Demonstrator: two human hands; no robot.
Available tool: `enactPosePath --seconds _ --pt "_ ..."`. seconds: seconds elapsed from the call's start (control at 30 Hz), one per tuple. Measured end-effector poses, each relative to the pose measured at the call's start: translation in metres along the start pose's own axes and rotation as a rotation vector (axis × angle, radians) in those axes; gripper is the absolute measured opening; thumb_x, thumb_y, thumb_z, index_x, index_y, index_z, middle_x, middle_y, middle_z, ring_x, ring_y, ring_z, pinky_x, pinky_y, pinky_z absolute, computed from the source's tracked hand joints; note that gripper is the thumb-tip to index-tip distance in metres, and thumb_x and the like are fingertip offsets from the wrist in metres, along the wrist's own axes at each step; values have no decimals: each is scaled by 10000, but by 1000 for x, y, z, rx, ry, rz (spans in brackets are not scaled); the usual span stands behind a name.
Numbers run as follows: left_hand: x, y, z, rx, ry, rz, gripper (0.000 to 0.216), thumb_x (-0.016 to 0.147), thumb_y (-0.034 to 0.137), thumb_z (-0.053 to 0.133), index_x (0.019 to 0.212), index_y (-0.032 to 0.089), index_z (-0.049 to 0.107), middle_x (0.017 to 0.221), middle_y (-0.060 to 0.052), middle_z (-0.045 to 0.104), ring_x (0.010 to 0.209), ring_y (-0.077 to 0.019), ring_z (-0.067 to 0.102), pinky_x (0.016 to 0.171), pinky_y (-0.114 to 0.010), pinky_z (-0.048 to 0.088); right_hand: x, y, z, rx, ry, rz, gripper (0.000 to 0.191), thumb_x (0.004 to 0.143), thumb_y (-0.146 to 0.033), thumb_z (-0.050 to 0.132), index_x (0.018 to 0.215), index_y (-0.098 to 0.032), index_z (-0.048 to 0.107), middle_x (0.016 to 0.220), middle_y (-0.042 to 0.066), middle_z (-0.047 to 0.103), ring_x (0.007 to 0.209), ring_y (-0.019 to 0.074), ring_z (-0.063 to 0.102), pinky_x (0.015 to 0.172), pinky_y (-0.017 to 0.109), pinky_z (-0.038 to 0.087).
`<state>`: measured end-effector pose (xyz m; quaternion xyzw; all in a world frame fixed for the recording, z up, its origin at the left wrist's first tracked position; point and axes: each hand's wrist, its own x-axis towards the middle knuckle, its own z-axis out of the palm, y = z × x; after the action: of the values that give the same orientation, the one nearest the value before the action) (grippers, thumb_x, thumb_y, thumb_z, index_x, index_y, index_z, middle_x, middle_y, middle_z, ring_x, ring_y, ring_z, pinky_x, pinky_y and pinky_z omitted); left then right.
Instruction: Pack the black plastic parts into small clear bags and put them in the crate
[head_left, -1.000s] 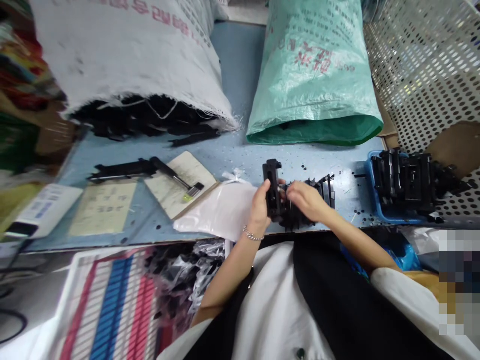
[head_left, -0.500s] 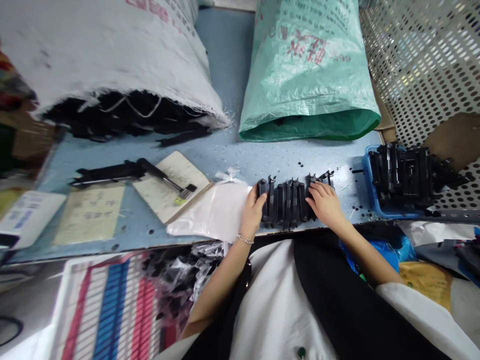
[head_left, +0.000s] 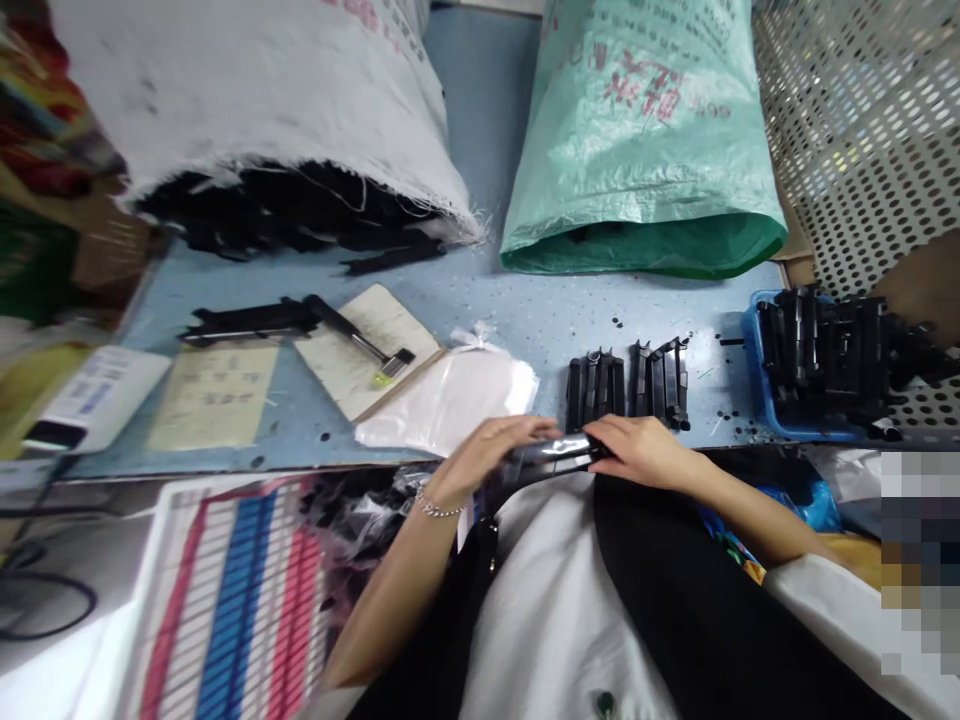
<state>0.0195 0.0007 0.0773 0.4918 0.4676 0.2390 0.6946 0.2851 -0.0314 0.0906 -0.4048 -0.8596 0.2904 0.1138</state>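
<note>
My left hand (head_left: 491,448), wearing a chain bracelet, is in front of my body at the table's front edge, with its fingers bent over one end of a glossy black plastic part (head_left: 559,450). My right hand (head_left: 641,452) closes on the part's other end. Motion smears the part, so whether it is one piece or two is unclear. Just beyond my hands, several similar black plastic parts (head_left: 596,385) stand side by side in two groups. A stack of clear plastic bags (head_left: 465,395) lies left of them, beyond my left hand.
A white woven sack (head_left: 285,90) full of black parts and a green sack (head_left: 645,150) lie at the back. To the right is a blue basket (head_left: 765,400) of black parts. A notepad (head_left: 352,370) with a brush (head_left: 367,345) on it lies left.
Both hands have left the row of black parts and come towards my body with a black part between them. The row's left end is shorter. The view has shifted slightly.
</note>
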Motion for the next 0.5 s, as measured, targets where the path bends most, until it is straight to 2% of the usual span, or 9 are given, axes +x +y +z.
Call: enactPosePath --seconds 0.03,0.1,0.13,0.17,0.2,0.27,0.37,0.5 --pt "2 -8 -3 53 181 30 360 859 528 608 939 207 750 899 -103 746 841 -261 696 742 -376 546 -1 5 1 107 53 90 401 895 -399 680 1218 -170 622 1091 121 708 911 240 714 772 372 592" --pt "8 -23 -10 318 531 121 296 798 494 688 863 206 702 906 -106 706 890 -282 665 778 -394 526 0 13 5 419 193 287 454 846 -441 726 1222 -211 621 1062 93 722 879 230 717 774 382 591" --pt "11 -30 -13 484 642 161 263 758 456 731 826 208 678 919 -111 685 934 -302 647 809 -407 514 2 15 7 608 261 369 474 817 -449 750 1216 -228 621 1033 77 732 863 227 721 774 386 591" --pt "14 -35 -16 631 694 188 233 740 421 745 799 211 662 934 -117 669 976 -320 629 840 -420 500 5 15 11 798 322 431 487 786 -452 776 1198 -240 626 999 61 740 852 226 725 777 388 590" --pt "17 -40 -20 732 692 203 199 757 401 723 777 216 654 938 -121 659 998 -329 617 862 -430 489 9 14 14 969 373 470 485 755 -453 800 1162 -245 637 967 50 746 851 227 729 786 391 589" --pt "20 -45 -30 763 610 230 183 841 374 612 743 226 654 900 -109 658 961 -304 620 874 -422 482 16 9 20 1219 439 493 451 711 -460 834 1062 -234 663 932 40 748 871 227 733 836 399 578" --pt "21 -45 -46 511 563 268 188 837 373 590 748 229 671 827 -60 665 829 -229 629 819 -363 501 26 -1 28 1429 440 499 426 680 -489 858 938 -207 671 905 40 742 875 220 734 863 393 571" --pt "18 -43 -53 114 629 206 200 720 373 707 812 204 654 725 -10 653 647 -159 603 641 -290 500 43 -17 40 1615 299 507 439 640 -483 884 885 -197 660 884 31 737 835 205 740 770 323 580"
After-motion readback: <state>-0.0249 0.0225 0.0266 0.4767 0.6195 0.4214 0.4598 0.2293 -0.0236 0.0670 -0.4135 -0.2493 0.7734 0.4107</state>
